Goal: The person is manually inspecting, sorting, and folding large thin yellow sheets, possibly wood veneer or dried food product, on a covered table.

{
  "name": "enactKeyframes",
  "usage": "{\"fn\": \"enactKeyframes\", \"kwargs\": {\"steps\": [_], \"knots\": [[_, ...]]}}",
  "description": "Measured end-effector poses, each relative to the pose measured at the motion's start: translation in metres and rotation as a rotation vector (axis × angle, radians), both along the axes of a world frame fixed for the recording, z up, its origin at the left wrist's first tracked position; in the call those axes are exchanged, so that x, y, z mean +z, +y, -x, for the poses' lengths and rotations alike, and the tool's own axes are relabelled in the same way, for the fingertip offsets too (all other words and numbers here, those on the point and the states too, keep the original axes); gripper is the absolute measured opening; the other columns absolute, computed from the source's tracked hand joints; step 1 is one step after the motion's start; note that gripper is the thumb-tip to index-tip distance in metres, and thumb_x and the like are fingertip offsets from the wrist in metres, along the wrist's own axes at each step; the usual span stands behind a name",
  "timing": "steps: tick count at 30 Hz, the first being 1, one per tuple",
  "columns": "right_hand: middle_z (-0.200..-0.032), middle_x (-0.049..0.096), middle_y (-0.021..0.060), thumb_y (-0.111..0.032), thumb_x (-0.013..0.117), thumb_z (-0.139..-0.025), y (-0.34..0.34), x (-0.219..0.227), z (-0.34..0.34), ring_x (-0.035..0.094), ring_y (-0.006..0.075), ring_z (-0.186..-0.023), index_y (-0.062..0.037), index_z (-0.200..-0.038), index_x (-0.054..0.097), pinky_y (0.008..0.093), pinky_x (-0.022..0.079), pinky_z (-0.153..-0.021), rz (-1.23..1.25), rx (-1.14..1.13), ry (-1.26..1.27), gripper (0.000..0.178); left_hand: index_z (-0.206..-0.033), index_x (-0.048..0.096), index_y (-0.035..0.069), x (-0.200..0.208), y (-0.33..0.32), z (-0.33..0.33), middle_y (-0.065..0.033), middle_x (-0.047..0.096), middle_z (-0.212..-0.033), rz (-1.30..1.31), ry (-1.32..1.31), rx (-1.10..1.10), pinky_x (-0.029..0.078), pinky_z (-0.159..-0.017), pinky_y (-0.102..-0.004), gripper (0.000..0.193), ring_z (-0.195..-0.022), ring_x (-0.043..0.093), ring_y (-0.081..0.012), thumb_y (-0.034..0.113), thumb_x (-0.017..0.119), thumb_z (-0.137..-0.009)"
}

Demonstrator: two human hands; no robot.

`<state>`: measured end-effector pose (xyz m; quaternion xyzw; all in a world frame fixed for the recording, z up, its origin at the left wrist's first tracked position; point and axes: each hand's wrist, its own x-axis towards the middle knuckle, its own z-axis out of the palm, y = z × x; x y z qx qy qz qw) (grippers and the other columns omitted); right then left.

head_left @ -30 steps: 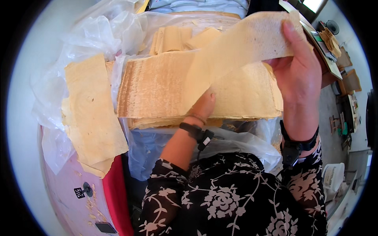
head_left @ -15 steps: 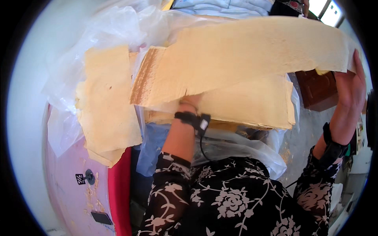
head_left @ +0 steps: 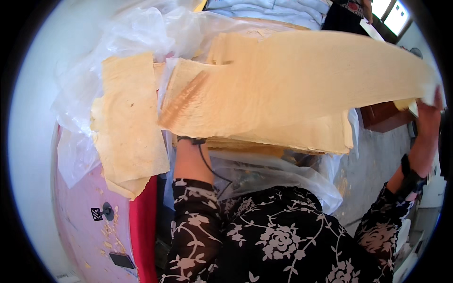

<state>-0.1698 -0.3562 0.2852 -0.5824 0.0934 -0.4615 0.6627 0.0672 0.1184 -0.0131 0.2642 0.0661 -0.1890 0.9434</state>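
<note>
My right hand (head_left: 430, 107), at the far right, is closed on the right end of a long, thin, pale yellow sheet (head_left: 302, 75). The sheet stretches leftward, curved and raised, over a stack of similar sheets (head_left: 337, 134). A brown, rough streak marks its left part. Beneath its lower left edge my left hand is hidden; only the forearm (head_left: 193, 162) shows, with a black band and cable at the wrist. What its fingers do cannot be seen.
More pale sheets (head_left: 130, 118) lie at left, over crumpled clear plastic (head_left: 141, 35). On a pink surface (head_left: 89, 236) are crumbs and a dark phone (head_left: 121, 261). A brown cabinet (head_left: 384, 117) stands right. White-blue sacks (head_left: 278, 9) and another person (head_left: 347, 19) are at the back.
My right hand has moved right and lower, pulling the sheet's end with it. My left hand has shifted left and gone under the sheet, whose left part now shows a fold-like streak.
</note>
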Motion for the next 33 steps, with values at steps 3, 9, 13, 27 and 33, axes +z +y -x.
{"fn": "enactKeyframes", "kwargs": {"steps": [3,9,13,27,33], "knots": [[-0.129,0.062,0.0094,-0.024,0.054,-0.102,-0.003,-0.100,0.001,0.060,0.0225,-0.118,-0.0041,-0.138,0.050,0.0375,0.046,-0.103,-0.279,0.050,0.298,0.042,-0.145,0.042,0.009,0.001,0.025,0.027,-0.0121,0.049,-0.146,0.023,0.004,0.021,0.038,-0.109,-0.0471,0.061,-0.134,0.045,-0.0292,0.048,0.050,-0.098],[-0.128,0.063,0.0098,-0.025,0.048,-0.102,0.018,-0.274,0.079,0.063,0.0240,-0.112,-0.0050,-0.139,0.048,0.0430,0.053,-0.093,-0.572,0.163,0.820,0.041,-0.149,0.035,0.009,-0.005,0.073,0.066,-0.0095,0.048,-0.146,0.036,-0.108,-0.159,0.041,-0.107,-0.0450,0.064,-0.134,0.045,-0.0293,0.042,0.055,-0.098],[-0.127,0.063,0.0094,-0.024,0.048,-0.101,0.032,-0.313,0.088,0.064,0.0244,-0.111,-0.0059,-0.138,0.049,0.0425,0.053,-0.092,-0.752,0.080,0.629,0.041,-0.151,0.032,0.008,-0.012,0.063,0.083,-0.0098,0.048,-0.144,-0.453,-0.154,-0.031,0.044,-0.104,-0.0433,0.065,-0.134,0.045,-0.0286,0.033,0.059,-0.097],[-0.112,0.068,0.0085,-0.029,0.056,-0.098,0.095,-0.307,0.092,0.069,0.0215,-0.092,-0.0058,-0.127,0.057,0.0363,0.058,-0.076,-0.793,0.221,0.688,0.037,-0.115,0.065,-0.006,0.060,0.008,-0.004,-0.0135,0.070,-0.102,-1.376,-0.425,0.705,0.056,-0.071,-0.0341,0.040,-0.082,0.068,-0.0214,0.030,0.053,-0.102],[-0.118,0.066,0.0105,-0.033,0.051,-0.101,0.114,-0.315,0.087,0.068,0.0229,-0.097,-0.0049,-0.128,0.055,0.0381,0.056,-0.080,-0.789,0.400,0.562,0.040,-0.115,0.070,0.009,0.097,-0.151,0.091,-0.0125,0.071,-0.104,-1.824,-1.543,0.484,0.054,-0.069,-0.0342,0.025,-0.084,0.067,-0.0273,0.020,0.060,-0.094]]}}
